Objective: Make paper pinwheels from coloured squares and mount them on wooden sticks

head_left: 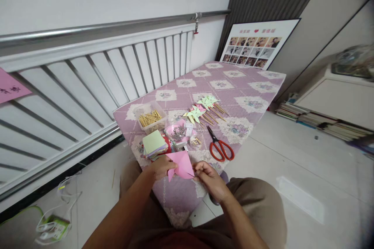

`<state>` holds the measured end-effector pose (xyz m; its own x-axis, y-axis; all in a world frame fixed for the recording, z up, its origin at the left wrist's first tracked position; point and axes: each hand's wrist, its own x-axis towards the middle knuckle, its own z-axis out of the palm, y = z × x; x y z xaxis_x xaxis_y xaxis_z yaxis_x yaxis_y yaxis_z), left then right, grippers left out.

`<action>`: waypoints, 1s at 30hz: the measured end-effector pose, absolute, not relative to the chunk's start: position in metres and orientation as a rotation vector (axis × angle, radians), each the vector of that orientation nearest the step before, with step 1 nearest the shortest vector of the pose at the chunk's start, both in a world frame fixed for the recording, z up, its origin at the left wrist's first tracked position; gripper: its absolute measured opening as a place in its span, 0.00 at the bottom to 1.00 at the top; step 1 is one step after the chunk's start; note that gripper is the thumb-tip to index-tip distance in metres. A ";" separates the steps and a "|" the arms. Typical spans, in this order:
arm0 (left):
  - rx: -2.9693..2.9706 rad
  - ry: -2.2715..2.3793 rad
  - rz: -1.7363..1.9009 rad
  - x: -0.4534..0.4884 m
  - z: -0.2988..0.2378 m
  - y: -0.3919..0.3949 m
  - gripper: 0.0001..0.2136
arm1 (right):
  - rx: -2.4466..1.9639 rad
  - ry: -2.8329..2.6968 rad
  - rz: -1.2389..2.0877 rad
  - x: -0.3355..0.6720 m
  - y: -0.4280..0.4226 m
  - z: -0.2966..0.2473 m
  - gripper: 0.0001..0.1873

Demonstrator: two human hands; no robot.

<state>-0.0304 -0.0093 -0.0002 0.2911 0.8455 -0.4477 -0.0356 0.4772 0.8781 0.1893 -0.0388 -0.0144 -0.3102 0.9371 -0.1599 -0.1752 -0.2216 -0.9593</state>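
Note:
A square of pink paper point(182, 164) with cuts running in from its corners is held over the near end of the table. My left hand point(162, 167) grips its left side, thumb on top. At the right corner, beside a slit, the closed fingers of my right hand point(210, 179) pinch the paper's edge. Red-handled scissors point(221, 149) lie slightly apart, right of the paper. Beyond the hands are a stack of coloured paper squares point(154, 142), a pink dish of small metal pieces point(175, 131) and a small round clear container point(195, 142).
Several finished paper pinwheels point(196, 114) on sticks lie mid-table. A clear plastic box point(150, 116) holds many short wooden sticks. The patterned tablecloth point(233, 85) covers the table, which stands by a white radiator point(122, 72). A photo board point(258, 44) leans behind.

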 end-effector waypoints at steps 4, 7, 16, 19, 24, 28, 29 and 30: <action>0.987 1.056 0.557 -0.033 0.008 -0.006 0.06 | -1.042 -1.570 1.526 0.194 -0.044 0.007 0.06; 1.056 1.061 0.465 -0.033 0.014 -0.005 0.05 | -1.072 -1.701 1.484 0.192 -0.048 0.016 0.12; 1.316 1.107 0.370 -0.026 0.040 -0.005 0.03 | -0.976 -1.737 1.511 0.190 -0.048 0.025 0.06; 1.402 1.167 0.352 -0.025 0.045 -0.004 0.04 | -0.977 -1.755 1.517 0.192 -0.046 0.030 0.06; 1.471 1.236 0.324 -0.020 0.053 -0.007 0.04 | -1.056 -1.797 1.431 0.191 -0.044 0.031 0.11; 1.486 1.276 0.335 -0.013 0.060 -0.013 0.05 | -1.118 -1.820 1.275 0.186 -0.043 0.030 0.12; 1.489 1.288 0.342 -0.012 0.061 -0.014 0.05 | -1.132 -1.828 1.241 0.184 -0.043 0.031 0.11; 1.491 1.301 0.347 -0.010 0.062 -0.015 0.05 | -1.147 -1.835 1.213 0.182 -0.042 0.031 0.11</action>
<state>-0.0104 -0.0154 0.0615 0.3606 0.8408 -0.4038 0.5282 0.1727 0.8313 0.1824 -0.0425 0.0312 -0.4067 0.9122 0.0497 0.3118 0.1897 -0.9310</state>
